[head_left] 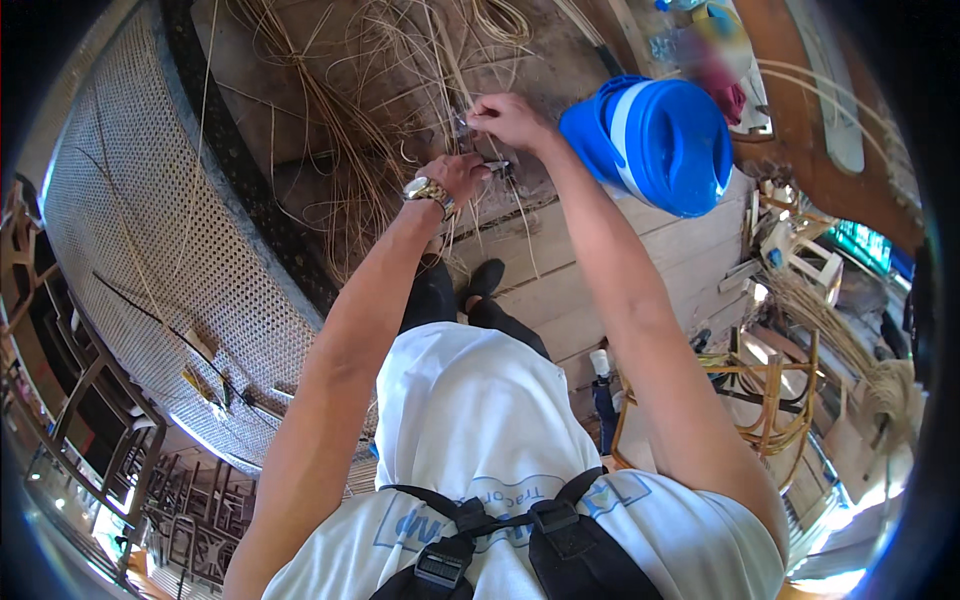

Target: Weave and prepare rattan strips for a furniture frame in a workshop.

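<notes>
My left hand (462, 178), with a gold-coloured watch (428, 192) at its wrist, is low over the work surface with its fingers closed. A small metal piece (496, 166) shows at its fingertips; its kind is unclear. Just above and to the right, my right hand (508, 122) is bent into a pinch. A pale cane strip (455, 70) runs down to those fingertips, where something small and shiny also shows. What exactly the right fingers grip is hidden. Loose strands of cane (345, 150) lie tangled left of both hands.
Beside my right forearm stands a blue lidded jug (680, 145). A large woven cane panel (190, 250) with a dark edge fills the left. A coil of cane (500, 22) lies at the far side. Chair frames (780, 400) and cane bundles crowd the right.
</notes>
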`<state>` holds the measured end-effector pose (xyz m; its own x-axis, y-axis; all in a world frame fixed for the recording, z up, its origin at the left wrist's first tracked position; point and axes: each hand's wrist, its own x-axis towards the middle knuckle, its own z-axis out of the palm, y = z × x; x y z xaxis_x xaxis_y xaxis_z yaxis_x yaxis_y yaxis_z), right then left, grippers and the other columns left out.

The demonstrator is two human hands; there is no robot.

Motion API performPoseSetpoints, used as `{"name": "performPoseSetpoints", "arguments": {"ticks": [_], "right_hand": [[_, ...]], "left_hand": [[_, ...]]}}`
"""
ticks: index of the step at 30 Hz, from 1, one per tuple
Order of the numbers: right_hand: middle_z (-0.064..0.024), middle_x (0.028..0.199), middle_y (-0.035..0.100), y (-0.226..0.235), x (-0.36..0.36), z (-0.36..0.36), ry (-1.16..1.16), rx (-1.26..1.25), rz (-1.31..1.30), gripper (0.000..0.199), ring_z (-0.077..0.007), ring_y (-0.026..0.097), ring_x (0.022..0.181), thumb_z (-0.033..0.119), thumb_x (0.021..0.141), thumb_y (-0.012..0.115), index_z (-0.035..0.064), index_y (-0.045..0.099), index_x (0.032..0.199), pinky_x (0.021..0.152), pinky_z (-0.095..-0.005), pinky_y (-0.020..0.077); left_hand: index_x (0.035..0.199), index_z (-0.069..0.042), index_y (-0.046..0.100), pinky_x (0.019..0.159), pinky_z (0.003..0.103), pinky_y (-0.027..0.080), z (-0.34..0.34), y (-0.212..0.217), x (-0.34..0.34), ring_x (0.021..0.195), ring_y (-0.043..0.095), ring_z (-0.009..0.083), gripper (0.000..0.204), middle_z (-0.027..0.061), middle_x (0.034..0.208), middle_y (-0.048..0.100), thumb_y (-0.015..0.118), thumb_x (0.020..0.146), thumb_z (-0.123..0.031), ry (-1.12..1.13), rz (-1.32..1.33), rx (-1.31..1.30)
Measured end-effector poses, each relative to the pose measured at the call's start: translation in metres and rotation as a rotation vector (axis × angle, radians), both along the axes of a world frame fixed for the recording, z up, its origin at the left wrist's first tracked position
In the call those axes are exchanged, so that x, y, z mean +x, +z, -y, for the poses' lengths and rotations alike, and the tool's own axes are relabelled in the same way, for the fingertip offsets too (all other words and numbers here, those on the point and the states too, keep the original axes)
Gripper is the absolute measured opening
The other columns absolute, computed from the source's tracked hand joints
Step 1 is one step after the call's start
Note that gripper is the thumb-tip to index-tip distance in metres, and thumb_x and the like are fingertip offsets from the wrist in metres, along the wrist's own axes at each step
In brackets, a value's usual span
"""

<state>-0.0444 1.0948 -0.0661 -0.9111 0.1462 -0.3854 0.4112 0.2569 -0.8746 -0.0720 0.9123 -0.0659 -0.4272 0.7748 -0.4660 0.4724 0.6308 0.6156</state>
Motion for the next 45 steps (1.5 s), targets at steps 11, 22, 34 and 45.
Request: {"name": "performPoseSetpoints", "arguments": {"ticks": [11, 22, 34, 45], "right_hand": [[-0.0057, 0.072, 0.068, -0.021, -0.007, -0.007, -0.084, 0.058, 0.101, 0.017, -0.0136, 0.063, 0.067, 0.021, 0.077, 0.075, 0.005, 0.07, 0.078, 0.067, -0.0321, 0.0501], [-0.0163, 0.097, 0.063, 0.036, 0.06, 0.032, -0.615, 0.556, -0.296, 0.04, -0.0303, 0.062, 0.084, 0.031, 0.084, 0.068, 0.0028, 0.059, 0.111, 0.076, -0.0418, 0.0502], [-0.0189, 0.084, 0.064, -0.024, 0.205, 0.084, -0.551, -0.084, 0.125, 0.032, -0.0399, 0.063, 0.073, 0.033, 0.092, 0.059, 0.0007, 0.06, 0.091, 0.065, -0.045, 0.0478], [-0.0205, 0.113, 0.063, -0.054, 0.387, 0.104, -0.295, 0.314, 0.393, 0.049, -0.0317, 0.067, 0.088, 0.045, 0.091, 0.056, 0.001, 0.059, 0.114, 0.078, -0.0426, 0.0509]], "left_hand": [[0.109, -0.024, 0.066, 0.079, 0.046, 0.052, -0.001, 0.009, -0.005, 0.094, 0.065, 0.0346, 0.031, 0.0117, 0.099, 0.069, 0.049, 0.094, -0.045, -0.031, 0.052, -0.037], [0.109, -0.019, 0.067, 0.078, 0.045, 0.052, 0.0, 0.005, -0.004, 0.092, 0.065, 0.0352, 0.03, 0.0125, 0.099, 0.069, 0.052, 0.093, -0.041, -0.035, 0.034, 0.028], [0.106, -0.013, 0.067, 0.082, 0.044, 0.051, -0.004, -0.006, 0.0, 0.095, 0.064, 0.0335, 0.035, 0.0118, 0.096, 0.069, 0.051, 0.094, -0.042, -0.088, -0.121, -0.022], [0.104, -0.012, 0.068, 0.083, 0.042, 0.05, -0.007, 0.01, 0.004, 0.087, 0.067, 0.0273, 0.035, 0.0103, 0.094, 0.069, 0.052, 0.094, -0.041, -0.139, -0.141, -0.023]]}}
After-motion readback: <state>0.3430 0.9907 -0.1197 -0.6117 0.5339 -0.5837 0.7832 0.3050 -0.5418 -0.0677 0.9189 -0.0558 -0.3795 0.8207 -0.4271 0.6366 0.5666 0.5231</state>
